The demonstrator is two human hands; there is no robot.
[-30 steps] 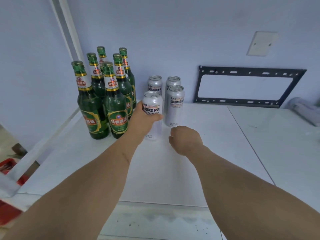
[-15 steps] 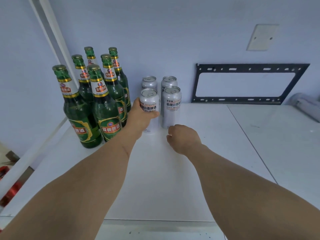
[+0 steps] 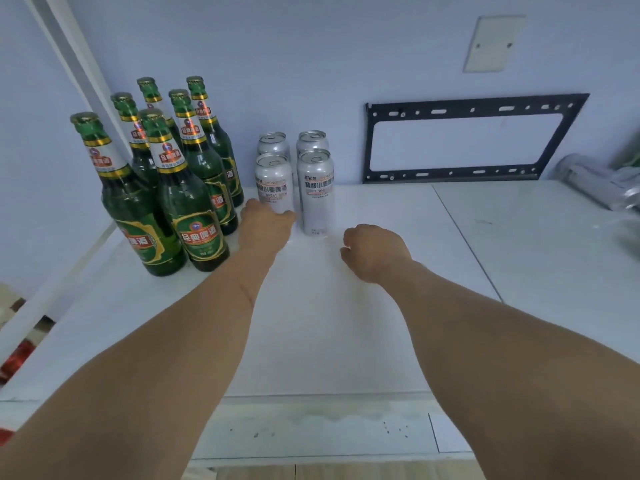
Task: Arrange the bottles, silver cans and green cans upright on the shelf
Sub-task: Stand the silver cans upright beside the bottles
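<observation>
The left hand (image 3: 266, 226) sits at the foot of the front-left silver can (image 3: 274, 183), upright on the shelf (image 3: 346, 323) (grip or mere touch, I cannot tell). Right of that can the right hand (image 3: 374, 252) rests clenched and empty, nearer the blurred cans (image 3: 588, 183) lying far right. Standing: four silver cans (image 3: 316, 188), six green bottles (image 3: 194, 202) left of it.

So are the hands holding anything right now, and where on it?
The left hand grips the front left silver can round its lower body. The right hand is curled and holds nothing.
</observation>
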